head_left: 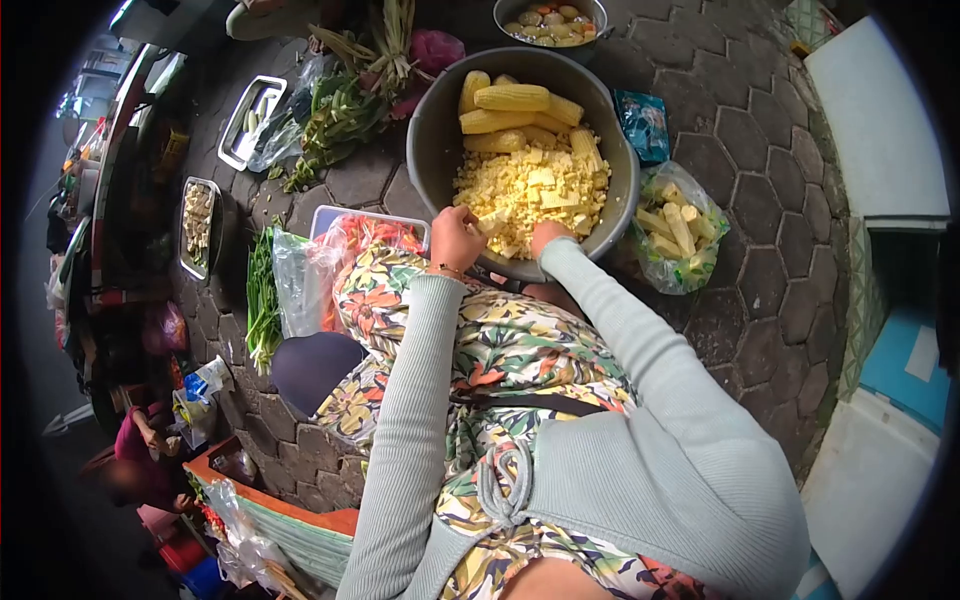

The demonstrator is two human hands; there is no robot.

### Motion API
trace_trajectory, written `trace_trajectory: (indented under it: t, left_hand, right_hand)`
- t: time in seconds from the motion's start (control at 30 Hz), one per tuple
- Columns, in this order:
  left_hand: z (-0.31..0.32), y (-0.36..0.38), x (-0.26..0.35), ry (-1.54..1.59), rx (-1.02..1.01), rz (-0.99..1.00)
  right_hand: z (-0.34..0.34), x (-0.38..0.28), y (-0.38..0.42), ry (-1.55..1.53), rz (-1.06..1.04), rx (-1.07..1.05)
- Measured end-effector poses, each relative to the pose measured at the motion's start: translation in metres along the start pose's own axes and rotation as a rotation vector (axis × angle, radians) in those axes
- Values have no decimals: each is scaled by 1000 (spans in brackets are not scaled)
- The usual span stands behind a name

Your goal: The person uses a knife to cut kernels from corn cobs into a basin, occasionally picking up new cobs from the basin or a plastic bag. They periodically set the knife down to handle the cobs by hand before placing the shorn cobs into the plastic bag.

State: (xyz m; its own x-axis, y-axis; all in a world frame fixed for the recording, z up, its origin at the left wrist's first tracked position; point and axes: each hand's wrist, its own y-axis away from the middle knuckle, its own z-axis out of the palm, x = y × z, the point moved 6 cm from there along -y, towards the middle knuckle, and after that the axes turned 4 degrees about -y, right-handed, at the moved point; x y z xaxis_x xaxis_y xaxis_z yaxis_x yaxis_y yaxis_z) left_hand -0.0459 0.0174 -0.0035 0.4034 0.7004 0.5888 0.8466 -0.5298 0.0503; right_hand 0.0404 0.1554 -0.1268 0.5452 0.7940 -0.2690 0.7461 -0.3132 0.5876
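A large grey basin (424, 150) stands before me with cut corn kernels (520, 185) and whole peeled corn cobs (512, 97) in it. My left hand (458, 238) is at the basin's near rim, its fingers curled in at the edge of the kernels; what they hold, if anything, I cannot make out. My right hand (548, 234) reaches over the near rim into the kernels, to the right of my left hand. Its fingers are mostly hidden by the hand itself and the corn.
A plastic bag of stripped cobs (680, 228) and a blue packet (641, 125) lie right of the basin. A bowl of potatoes (550, 22) stands behind. Left are a tub of red chillies (375, 232), spring onions (263, 300), metal trays (199, 225) and leafy greens (345, 120). Another person (150, 440) is at lower left.
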Motion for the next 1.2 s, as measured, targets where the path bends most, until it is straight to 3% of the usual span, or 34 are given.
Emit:
trace_trajectory:
  t: [0.07,0.13,0.33,0.53,0.67,0.73,0.87,0.93,1.0,1.03,1.2]
  left_hand:
    - [5,2,-1,-14,25,55]
    - [9,3,3,-19,22,65]
    - [5,3,25,25,29,277]
    - [5,2,25,41,25,243]
    - [0,1,26,26,50,242]
    - [1,3,22,36,68,206]
    - [0,-1,5,-15,82,58]
    - [2,0,2,-16,47,41]
    - [0,-2,7,-22,45,49]
    - [0,-3,8,1,49,48]
    - [-1,-4,10,46,61,35]
  right_hand:
    - [12,6,0,100,-93,-64]
    - [-36,-7,52,59,-42,-112]
    - [-56,-26,84,-216,-26,74]
    - [-17,-23,39,-158,32,20]
    - [-10,-11,11,-202,222,59]
    - [-24,-14,25,-100,134,-38]
    - [-18,-4,40,-91,-107,-11]
    - [-40,-7,71,-191,-68,-21]
    - [-75,-32,106,-287,-304,71]
    - [-63,-29,101,-426,-239,124]
    - [-59,-40,104,-410,-224,204]
